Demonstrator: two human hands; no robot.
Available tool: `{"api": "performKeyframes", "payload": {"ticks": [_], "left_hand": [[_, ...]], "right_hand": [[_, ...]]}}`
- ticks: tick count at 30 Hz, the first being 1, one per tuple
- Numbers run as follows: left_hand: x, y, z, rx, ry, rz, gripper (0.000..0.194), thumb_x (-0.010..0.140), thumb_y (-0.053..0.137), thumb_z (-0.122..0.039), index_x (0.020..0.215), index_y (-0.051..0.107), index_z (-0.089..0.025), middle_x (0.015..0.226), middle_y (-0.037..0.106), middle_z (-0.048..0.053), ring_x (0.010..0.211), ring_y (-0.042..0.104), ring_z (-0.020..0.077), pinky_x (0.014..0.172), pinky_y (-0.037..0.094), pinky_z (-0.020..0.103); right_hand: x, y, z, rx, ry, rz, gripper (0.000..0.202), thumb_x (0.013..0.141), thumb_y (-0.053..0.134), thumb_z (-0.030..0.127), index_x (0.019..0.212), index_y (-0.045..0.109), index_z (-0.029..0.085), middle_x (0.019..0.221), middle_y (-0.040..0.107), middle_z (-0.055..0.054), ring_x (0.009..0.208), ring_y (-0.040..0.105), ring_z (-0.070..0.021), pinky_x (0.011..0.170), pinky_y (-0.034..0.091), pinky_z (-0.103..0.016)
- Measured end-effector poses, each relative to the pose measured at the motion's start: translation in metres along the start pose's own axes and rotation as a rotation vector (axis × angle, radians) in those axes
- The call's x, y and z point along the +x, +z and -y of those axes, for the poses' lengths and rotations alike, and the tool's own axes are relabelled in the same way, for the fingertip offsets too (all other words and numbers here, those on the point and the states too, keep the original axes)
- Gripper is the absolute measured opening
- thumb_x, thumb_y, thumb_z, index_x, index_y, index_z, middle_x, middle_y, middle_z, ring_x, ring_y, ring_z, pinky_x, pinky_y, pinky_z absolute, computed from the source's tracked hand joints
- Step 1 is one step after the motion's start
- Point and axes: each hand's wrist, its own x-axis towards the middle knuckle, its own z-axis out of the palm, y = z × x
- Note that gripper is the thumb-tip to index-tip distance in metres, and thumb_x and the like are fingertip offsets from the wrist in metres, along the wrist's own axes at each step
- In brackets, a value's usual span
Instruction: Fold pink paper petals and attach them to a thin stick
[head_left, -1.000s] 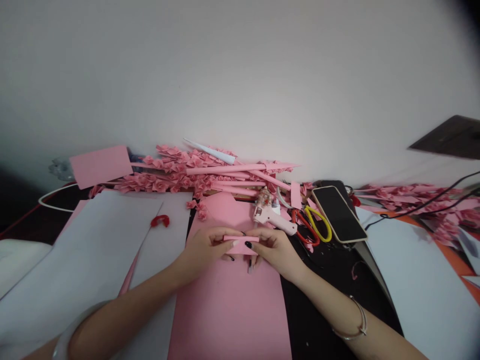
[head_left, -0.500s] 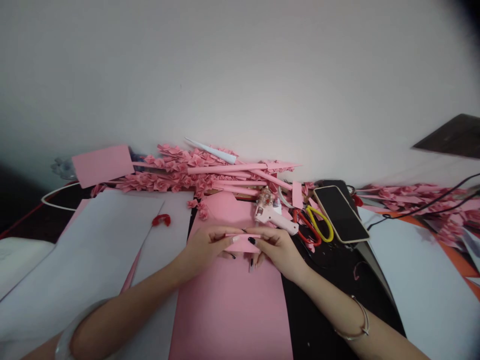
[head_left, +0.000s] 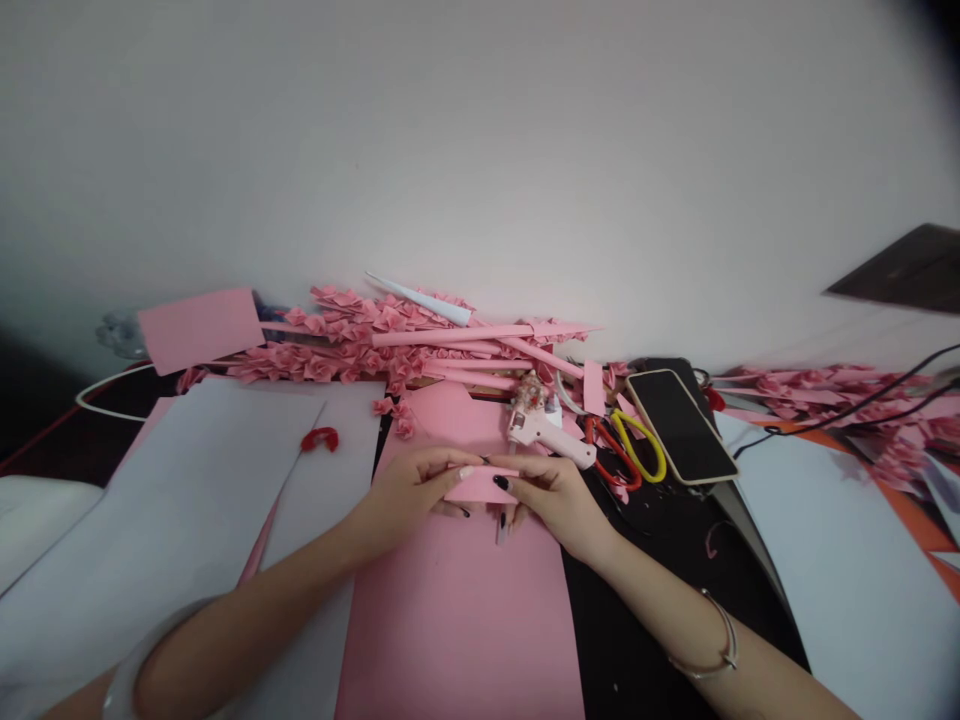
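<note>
So the desk is dark, mostly buried under paper, and it's pushed up against a plain white wall [head_left: 480, 150] that fills the whole upper half of the view. Far left there's a pink card [head_left: 199, 328] leaning near the wall, then big white sheets [head_left: 187, 480] with a little red scrap [head_left: 320, 438] lying on them. Behind those runs a pile of pink paper roses [head_left: 352, 345] and long pink rolled tubes [head_left: 457, 338] along the wall.

In the middle, a large pink sheet [head_left: 457, 610] lies flat in front of the person. The left hand [head_left: 409, 492] and right hand [head_left: 555, 495] meet just above it, both pinching a small pink strip [head_left: 482, 482]. Fingers and thumbs on both hands are closed onto the strip, one hand at each end. The strip's long axis runs left to right, roughly parallel to the desk edge, ends pointing at each hand, and it sits just over the far part of the big sheet.

Right of the hands: a pink glue gun [head_left: 547, 435], scissors [head_left: 626, 450] with red and yellow handles, then a phone [head_left: 681, 427] face up, screen dark. Farther right, more white paper, more roses and a black cable [head_left: 847, 405].
</note>
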Motion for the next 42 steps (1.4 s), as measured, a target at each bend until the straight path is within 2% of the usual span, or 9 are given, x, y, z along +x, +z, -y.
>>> {"api": "performKeyframes", "payload": {"ticks": [16,26,33,42], "left_hand": [[-0.0004,-0.0001,0.0009,-0.024,0.013,-0.001,0.027,0.079,0.056,-0.031,0.101,0.065,-0.018,0.116,0.062,0.005,0.082,0.068,0.0172,0.076,0.058,0.031],[0.0019,-0.0006,0.0068,0.005,0.041,0.015,0.029,0.079,0.057,-0.029,0.105,0.064,-0.017,0.114,0.063,0.006,0.090,0.066,0.0190,0.076,0.057,0.031],[0.0013,-0.0002,0.0050,-0.001,0.017,0.008,0.028,0.079,0.055,-0.030,0.102,0.063,-0.017,0.110,0.063,0.006,0.081,0.068,0.0179,0.076,0.057,0.031],[0.0004,0.0012,0.0026,0.009,0.018,-0.002,0.027,0.078,0.055,-0.031,0.098,0.064,-0.017,0.110,0.062,0.007,0.085,0.067,0.0194,0.076,0.057,0.034]], "right_hand": [[-0.0001,0.0000,0.0020,-0.019,-0.015,0.002,0.036,0.077,0.064,0.031,0.109,0.066,0.014,0.056,0.066,-0.001,0.044,0.062,-0.0120,0.046,0.054,-0.025],[0.0005,0.0004,-0.0038,-0.054,-0.038,-0.031,0.034,0.075,0.064,0.028,0.107,0.067,0.015,0.056,0.066,-0.001,0.044,0.062,-0.0129,0.047,0.054,-0.026],[0.0001,0.0002,-0.0036,-0.087,-0.048,-0.016,0.034,0.077,0.063,0.029,0.109,0.067,0.017,0.055,0.065,0.000,0.044,0.063,-0.0143,0.047,0.053,-0.027],[0.0003,-0.0005,-0.0054,-0.092,-0.059,-0.021,0.033,0.076,0.064,0.030,0.107,0.068,0.017,0.055,0.065,0.000,0.044,0.063,-0.0146,0.046,0.054,-0.028]]}}
